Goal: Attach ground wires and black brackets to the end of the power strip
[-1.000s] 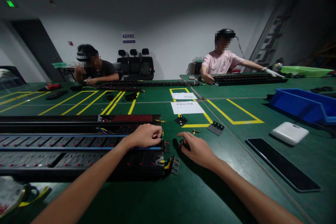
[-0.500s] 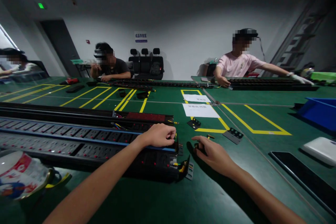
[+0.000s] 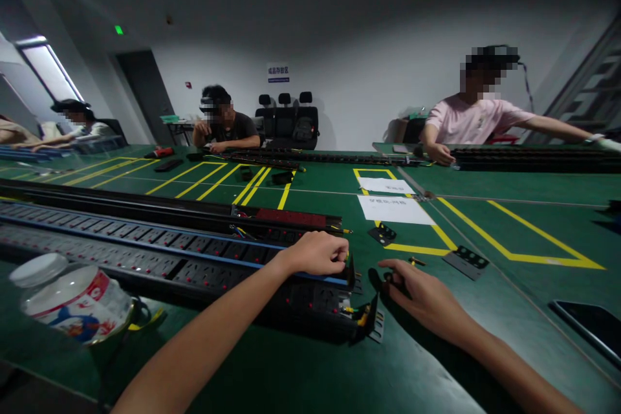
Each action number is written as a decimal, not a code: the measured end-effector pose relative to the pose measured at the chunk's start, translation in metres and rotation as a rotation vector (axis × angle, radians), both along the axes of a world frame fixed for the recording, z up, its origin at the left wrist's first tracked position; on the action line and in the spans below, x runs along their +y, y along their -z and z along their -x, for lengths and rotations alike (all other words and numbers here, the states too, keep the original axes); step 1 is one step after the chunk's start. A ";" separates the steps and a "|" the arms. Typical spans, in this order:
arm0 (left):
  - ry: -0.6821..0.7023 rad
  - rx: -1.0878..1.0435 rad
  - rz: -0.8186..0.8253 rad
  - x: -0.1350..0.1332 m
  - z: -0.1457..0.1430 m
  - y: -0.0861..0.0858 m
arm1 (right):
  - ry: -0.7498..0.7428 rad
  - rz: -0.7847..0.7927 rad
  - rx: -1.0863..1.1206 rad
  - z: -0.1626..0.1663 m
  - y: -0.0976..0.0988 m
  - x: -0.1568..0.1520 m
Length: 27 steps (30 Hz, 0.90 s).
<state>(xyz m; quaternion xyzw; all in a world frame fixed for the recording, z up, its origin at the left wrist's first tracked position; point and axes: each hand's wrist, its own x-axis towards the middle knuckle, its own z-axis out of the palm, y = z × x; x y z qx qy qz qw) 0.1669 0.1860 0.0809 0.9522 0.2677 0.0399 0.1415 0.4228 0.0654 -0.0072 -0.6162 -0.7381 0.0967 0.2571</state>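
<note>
Long black power strips with rows of sockets and red dots lie side by side, running left; the middle strip (image 3: 204, 246) has blue edging. My left hand (image 3: 317, 252) rests at its right end beside an upright black end plate (image 3: 351, 266), fingers closed, and what they pinch is hidden. The nearer strip (image 3: 310, 301) ends in yellow wires and a tilted black end plate (image 3: 371, 320). My right hand (image 3: 420, 294) is low over the table just right of these ends. Its fingers curl around something small and dark that I cannot make out.
A plastic jar (image 3: 77, 304) stands front left. Loose black plates (image 3: 466, 262) and paper sheets (image 3: 395, 209) lie on the green table beyond my hands. A phone (image 3: 589, 330) is at the right. Co-workers (image 3: 233, 126) sit across the table.
The view has turned left, so everything sits farther right and more of the jar shows. Both hands hold nearly the same places relative to the strips.
</note>
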 end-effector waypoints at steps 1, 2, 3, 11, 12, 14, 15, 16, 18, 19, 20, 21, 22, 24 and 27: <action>0.000 0.002 -0.002 0.000 0.000 0.000 | -0.001 -0.004 0.005 0.000 -0.001 0.000; -0.001 0.003 -0.004 0.001 0.000 0.000 | -0.002 -0.006 0.009 0.001 -0.001 0.000; -0.001 0.004 -0.006 0.001 0.000 0.000 | -0.002 -0.004 0.010 0.001 -0.001 0.000; -0.013 0.013 -0.010 0.000 0.000 -0.003 | 0.002 -0.018 0.020 0.003 -0.006 -0.001; -0.015 0.012 -0.011 0.000 0.000 -0.003 | 0.000 -0.017 0.021 0.003 -0.007 -0.001; -0.019 0.009 -0.015 0.000 0.000 -0.003 | -0.006 -0.009 0.019 0.004 -0.009 -0.001; -0.020 0.008 -0.015 0.000 0.000 -0.003 | -0.009 -0.003 0.016 0.004 -0.009 -0.001; -0.022 0.007 -0.015 0.001 0.000 -0.003 | -0.011 0.003 0.012 0.005 -0.010 -0.001; -0.022 0.007 -0.014 0.001 0.000 -0.002 | -0.013 0.017 0.005 0.005 -0.012 -0.001; -0.022 0.008 -0.013 0.001 0.000 -0.002 | -0.014 0.023 0.004 0.006 -0.013 -0.002; -0.022 0.010 -0.012 0.001 0.000 -0.002 | -0.015 0.026 0.004 0.006 -0.014 -0.002; -0.024 0.012 -0.011 0.001 0.000 -0.002 | -0.016 0.026 0.005 0.007 -0.015 -0.002; -0.026 0.014 -0.011 0.001 -0.001 -0.002 | -0.017 0.024 0.006 0.007 -0.015 -0.002; -0.030 0.015 -0.010 0.002 -0.001 -0.002 | -0.017 0.018 0.006 0.008 -0.016 -0.003; -0.026 0.010 -0.008 0.002 -0.001 -0.001 | -0.007 0.009 0.005 0.008 -0.017 -0.003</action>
